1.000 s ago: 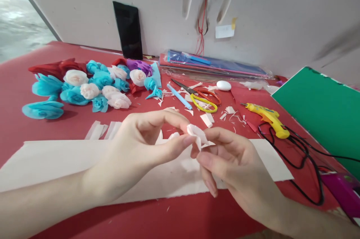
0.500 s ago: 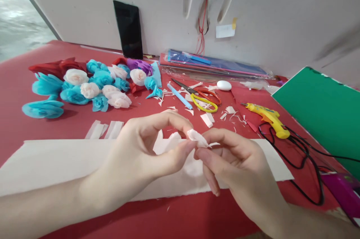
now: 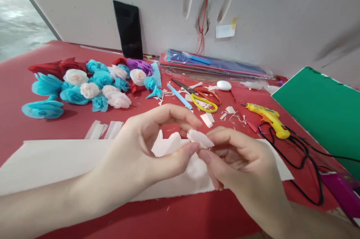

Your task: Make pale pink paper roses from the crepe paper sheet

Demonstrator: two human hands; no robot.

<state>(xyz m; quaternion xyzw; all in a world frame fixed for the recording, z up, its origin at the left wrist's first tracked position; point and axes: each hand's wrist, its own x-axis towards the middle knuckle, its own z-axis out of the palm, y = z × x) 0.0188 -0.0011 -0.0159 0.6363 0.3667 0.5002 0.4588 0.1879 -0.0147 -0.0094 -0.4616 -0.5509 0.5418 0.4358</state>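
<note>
Pale paper piece (image 3: 201, 139): curled and petal-like, held up over the white sheet (image 3: 56, 164), between the two hands.
Left hand (image 3: 140, 153): forefinger and thumb spread wide, the thumb tip against the lower edge of the pale paper piece; whether the fingers behind it grip, one cannot tell.
Right hand (image 3: 247, 160): thumb and forefinger closed narrow, pinching the right end of the same piece above the white sheet.
White sheet: long and flat on the red table (image 3: 185, 216), partly covered by both hands.
Pale strips (image 3: 104, 130): just past the sheet's far edge, near the left hand.
Paper flowers (image 3: 75, 94): blue, white, red and purple, clustered beyond the left part of the sheet.
Scissors (image 3: 198, 94): beyond the sheet, one handle loop yellow, the other red, with paper scraps (image 3: 207, 120) about them.
Blue pen (image 3: 180, 96): beyond the sheet, just left of the scissors.
White oval object (image 3: 224, 85): farther from the sheet than the scissors' loops.
Glue gun (image 3: 267, 117): yellow, beyond the sheet's right end, near a black cord (image 3: 306, 156).
Green board (image 3: 320, 111): right of the sheet, tilted.
Black phone-like slab (image 3: 128, 29): far behind the sheet, leaning on the wall (image 3: 84, 6).
</note>
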